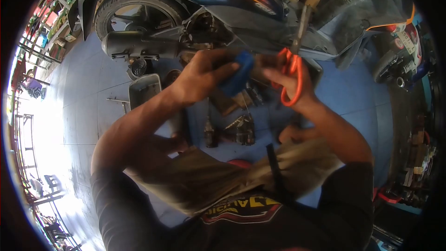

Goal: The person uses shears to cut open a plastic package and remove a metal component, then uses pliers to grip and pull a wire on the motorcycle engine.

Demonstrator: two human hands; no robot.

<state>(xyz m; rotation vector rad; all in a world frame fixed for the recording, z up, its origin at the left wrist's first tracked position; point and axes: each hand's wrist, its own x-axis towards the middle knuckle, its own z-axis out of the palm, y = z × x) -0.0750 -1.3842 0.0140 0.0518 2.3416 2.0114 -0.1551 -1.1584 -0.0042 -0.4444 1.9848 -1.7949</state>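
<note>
A black T-shirt with yellow lettering [260, 230] sits nearest. In front of the dark scooter with orange-and-red trim [237, 21], the left hand [200, 76] grasps a blurred blue piece [238, 75]; the right hand [291, 83] grips orange-handled metal scissors [293, 59], blades towards the scooter.

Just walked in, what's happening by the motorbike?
The person's left hand holds a blue item, too blurred to identify. The right hand has orange-handled scissors, blades pointing away from the person. The motorbike is just beyond; a grey tray sits on the blue floor.
</note>
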